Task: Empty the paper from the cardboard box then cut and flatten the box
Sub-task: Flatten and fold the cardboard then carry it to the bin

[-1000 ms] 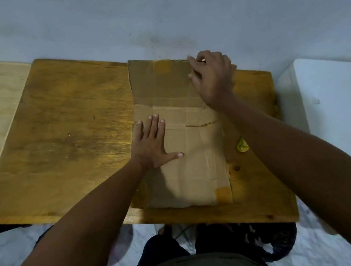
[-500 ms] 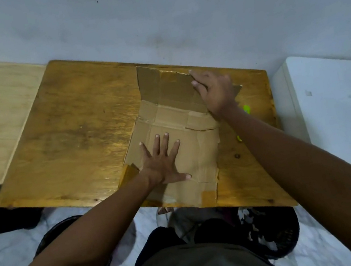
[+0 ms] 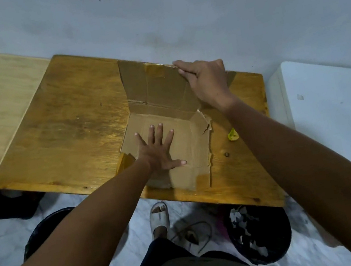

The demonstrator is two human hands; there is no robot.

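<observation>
Pressing flat with all five fingers spread wide, the left hand [image 3: 160, 151] pins the middle panel of the cardboard box [image 3: 189, 146] to the wooden table [image 3: 72, 131]. At about one o'clock from it, the right hand [image 3: 207, 83] curls its fingers over the top right corner of the far panel, gripping that edge so the panel stands tilted up from the table (its inner face toward the camera). The box itself lies cut open on the table's right half, its near flap reaching the table's front edge, torn edges along its right side. A small yellow object [image 3: 233, 135] sits on the table at three o'clock from the left hand, just beside the right forearm. Below the table, at five o'clock, a dark bin [image 3: 260, 234] holds shredded paper scraps [image 3: 238, 215].
</observation>
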